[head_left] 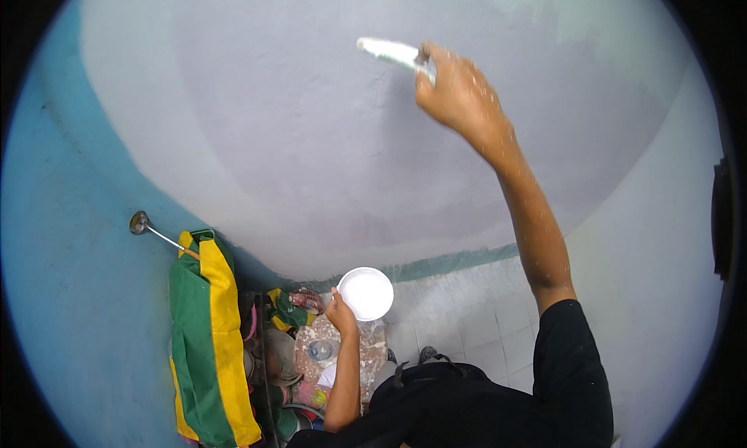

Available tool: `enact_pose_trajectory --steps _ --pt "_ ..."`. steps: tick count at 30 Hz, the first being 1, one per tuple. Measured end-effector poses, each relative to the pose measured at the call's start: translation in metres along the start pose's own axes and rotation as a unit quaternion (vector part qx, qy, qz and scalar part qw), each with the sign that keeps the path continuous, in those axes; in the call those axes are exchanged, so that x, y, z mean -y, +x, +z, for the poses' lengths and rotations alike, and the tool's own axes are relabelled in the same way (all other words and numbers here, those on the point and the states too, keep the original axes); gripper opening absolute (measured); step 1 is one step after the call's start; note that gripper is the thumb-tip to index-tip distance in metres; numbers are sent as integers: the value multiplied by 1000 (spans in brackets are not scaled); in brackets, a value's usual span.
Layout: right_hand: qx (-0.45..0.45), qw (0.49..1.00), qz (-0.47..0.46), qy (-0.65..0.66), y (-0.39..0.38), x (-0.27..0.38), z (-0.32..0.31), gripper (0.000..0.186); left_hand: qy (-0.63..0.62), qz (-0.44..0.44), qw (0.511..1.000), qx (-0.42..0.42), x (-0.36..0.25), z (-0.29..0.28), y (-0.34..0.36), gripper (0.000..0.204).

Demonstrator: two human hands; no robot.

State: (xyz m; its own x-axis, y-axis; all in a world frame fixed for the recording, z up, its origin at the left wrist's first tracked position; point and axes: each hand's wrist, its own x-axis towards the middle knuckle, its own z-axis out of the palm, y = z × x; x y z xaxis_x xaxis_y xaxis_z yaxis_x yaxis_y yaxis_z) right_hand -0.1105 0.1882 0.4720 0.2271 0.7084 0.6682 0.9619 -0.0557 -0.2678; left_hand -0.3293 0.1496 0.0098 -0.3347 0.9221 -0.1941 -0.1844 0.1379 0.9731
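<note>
My right hand [459,94] is raised in front of the pale wall [296,121], closed round a paintbrush [393,53] coated in white. The brush points left, seen nearly edge-on; I cannot tell whether its tip touches the wall. Lower down, my left hand [340,314] grips the rim of a round white tub [366,294], with the thumb on its edge. White stuff that looks like paint fills the inside of the tub. Small white specks dot my right hand and forearm.
At left, a green and yellow fabric cover [202,339] hangs by the blue wall [70,176], with a ladle [159,234] sticking out above. Below the tub are a stained speckled surface [307,343], a clear plastic container [319,350] and clutter. Grey floor tiles [475,323] lie right.
</note>
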Motion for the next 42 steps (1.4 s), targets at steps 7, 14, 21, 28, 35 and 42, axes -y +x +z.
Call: enact_pose_trajectory --steps 7,14,21,28,35,42 --pt "-9 999 -19 -39 33 15 45 37 12 -28 1000 7 14 -10 1 51" --pt "20 997 26 -67 -41 -10 152 53 27 -36 999 21 18 -27 6 49" --pt "172 982 84 -4 -123 -34 216 53 4 -32 999 34 14 -34 5 50" --pt "229 969 66 -64 -33 -65 159 41 36 -49 997 37 18 -32 -1 49" --pt "100 984 -70 -133 104 -5 -1 23 82 -25 995 50 35 -22 -14 48" --pt "-62 997 -41 -14 118 29 -55 25 72 -32 996 51 37 -9 -28 47"
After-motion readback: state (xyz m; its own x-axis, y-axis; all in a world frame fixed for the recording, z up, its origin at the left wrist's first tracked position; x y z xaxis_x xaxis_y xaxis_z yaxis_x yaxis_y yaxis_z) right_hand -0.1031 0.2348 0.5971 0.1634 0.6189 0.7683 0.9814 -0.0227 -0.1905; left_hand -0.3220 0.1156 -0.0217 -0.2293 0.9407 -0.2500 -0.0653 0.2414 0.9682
